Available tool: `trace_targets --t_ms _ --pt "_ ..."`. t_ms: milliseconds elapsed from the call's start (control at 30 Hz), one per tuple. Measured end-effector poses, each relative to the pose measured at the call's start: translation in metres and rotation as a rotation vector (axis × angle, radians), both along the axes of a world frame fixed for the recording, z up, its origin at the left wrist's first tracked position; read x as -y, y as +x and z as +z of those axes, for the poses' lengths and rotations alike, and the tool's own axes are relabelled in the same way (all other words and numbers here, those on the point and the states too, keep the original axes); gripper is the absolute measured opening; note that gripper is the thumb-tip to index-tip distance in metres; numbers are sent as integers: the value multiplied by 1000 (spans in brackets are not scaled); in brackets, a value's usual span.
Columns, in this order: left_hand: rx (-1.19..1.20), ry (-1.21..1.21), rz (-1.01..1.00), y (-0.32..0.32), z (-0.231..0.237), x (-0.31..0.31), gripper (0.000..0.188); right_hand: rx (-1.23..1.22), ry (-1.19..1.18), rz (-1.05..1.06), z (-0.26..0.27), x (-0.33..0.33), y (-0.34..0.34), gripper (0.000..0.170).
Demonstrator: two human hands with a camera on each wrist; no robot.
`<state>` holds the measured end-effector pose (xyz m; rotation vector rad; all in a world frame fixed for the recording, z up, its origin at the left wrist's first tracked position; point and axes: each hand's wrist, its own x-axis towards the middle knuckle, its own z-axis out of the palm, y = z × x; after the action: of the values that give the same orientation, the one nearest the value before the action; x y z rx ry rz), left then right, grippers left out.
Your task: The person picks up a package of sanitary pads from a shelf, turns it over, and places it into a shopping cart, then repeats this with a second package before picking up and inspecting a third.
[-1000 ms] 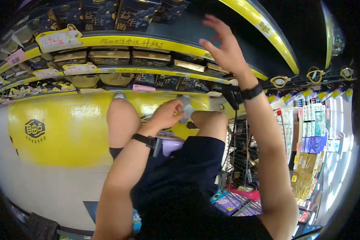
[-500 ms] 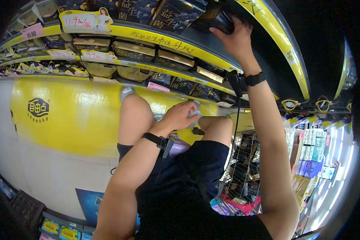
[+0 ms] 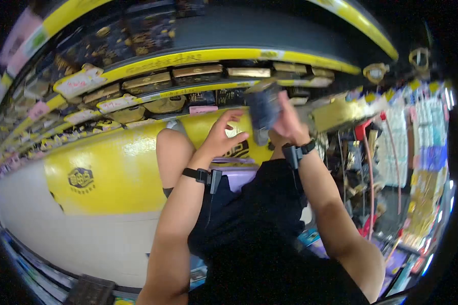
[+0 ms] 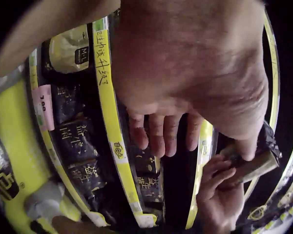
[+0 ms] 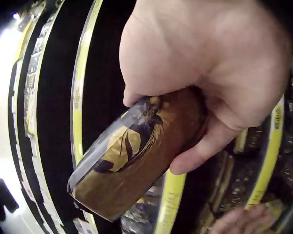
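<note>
In the head view my right hand (image 3: 291, 122) holds a dark pack of sanitary pads (image 3: 262, 108), blurred, in front of the lower shelves. The right wrist view shows the pack's brown-gold side (image 5: 132, 180) and a gold leaf print, with thumb and fingers gripping its upper end. My left hand (image 3: 222, 137) is just left of the pack, its thumb spread from the fingers and nothing in its grasp. From the left wrist, the left hand's fingers (image 4: 156, 136) hang fairly straight, and the right hand (image 4: 219, 200) with the pack appears beyond the thumb.
Curved shelves with yellow edge strips (image 3: 229, 52) carry rows of black and gold packs (image 3: 197, 73). A lilac stool (image 3: 239, 178) is between the legs. At right is a wire shopping cart with a red corner (image 3: 361, 130), holding several packs. A yellow panel (image 3: 122, 173) lies below the shelves.
My right hand reached to the upper shelf, took hold of a pack there and brought it down beside the left hand. The left hand's thumb and fingers have spread apart.
</note>
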<state>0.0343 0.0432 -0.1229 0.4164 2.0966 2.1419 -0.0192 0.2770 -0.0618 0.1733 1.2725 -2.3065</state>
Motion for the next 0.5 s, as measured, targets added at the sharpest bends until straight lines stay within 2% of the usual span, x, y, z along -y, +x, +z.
trace_targets --t_ms 67,100,133,167,200,267,300,333,367,400,433,467,500 --pt "10 48 -7 10 -8 -9 60 -254 606 279 -51 -4 23 46" --pt "159 -35 -162 18 12 -6 62 -341 575 302 -56 6 35 44" --pt "203 -58 -247 19 3 -9 62 -429 547 325 -54 18 45 44" --pt "250 -81 -327 19 -13 -14 62 -115 251 226 -45 24 59 48" --pt "298 -102 -402 19 -22 -19 61 -99 204 203 -50 21 65 50" --pt "153 -176 -333 20 -23 -28 60 -77 112 165 -60 11 65 54" --pt "108 -196 -300 21 -29 -33 60 -186 223 168 -64 5 63 58" --pt "60 -214 -268 20 -24 -39 61 -178 186 147 -62 1 65 59" --pt "87 -439 -292 17 -17 -35 92 -173 152 126 -59 -3 66 60" --pt "59 -321 -230 17 -8 -41 104 -172 120 106 -57 -9 66 62" --pt "32 -201 -169 19 0 -46 115 -130 -81 132 -71 -17 65 86" --pt "5 -78 -106 19 5 -52 128 -285 17 174 -78 -20 66 95" --pt "135 -79 -166 16 2 -52 145 -436 121 218 -77 -20 65 105"
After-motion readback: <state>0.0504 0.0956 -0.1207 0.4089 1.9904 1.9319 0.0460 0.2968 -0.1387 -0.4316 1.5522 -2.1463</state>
